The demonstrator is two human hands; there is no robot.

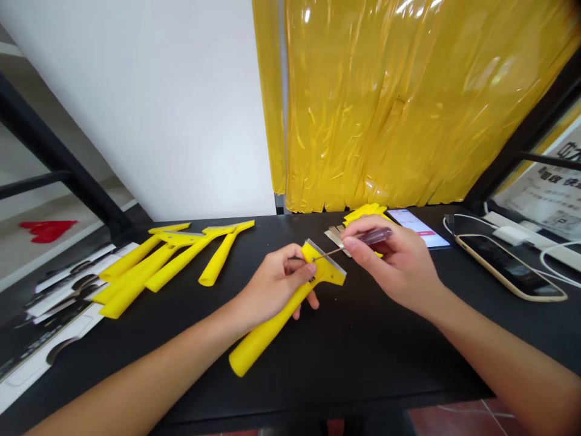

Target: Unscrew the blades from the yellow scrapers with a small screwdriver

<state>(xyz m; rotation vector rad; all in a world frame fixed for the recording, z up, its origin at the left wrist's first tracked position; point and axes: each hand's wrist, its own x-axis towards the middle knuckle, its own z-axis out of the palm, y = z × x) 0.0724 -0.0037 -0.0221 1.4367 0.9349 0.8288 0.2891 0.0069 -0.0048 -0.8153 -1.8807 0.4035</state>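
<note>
My left hand [284, 275] is closed round the neck of a yellow scraper [267, 333], whose hollow handle slants down to the left. A metal blade [329, 259] runs along the scraper's wide head. Between the fingers of my right hand [394, 260] is a screwdriver [376, 236] with a dark reddish handle. Its thin shaft reaches left, and the tip meets a screw spot on the scraper head beside my left thumb. Behind my right hand, partly hidden, lie several yellow pieces [365, 212] and some flat metal blades [336, 235].
Several more yellow scrapers [158, 257] lie at the left of the black table [354, 357], near white-and-black boxes [68, 339]. On the right are a lit phone [420, 229], a second phone [512, 266] and a white power strip [535, 236] with cables. A yellow plastic curtain [385, 109] hangs behind.
</note>
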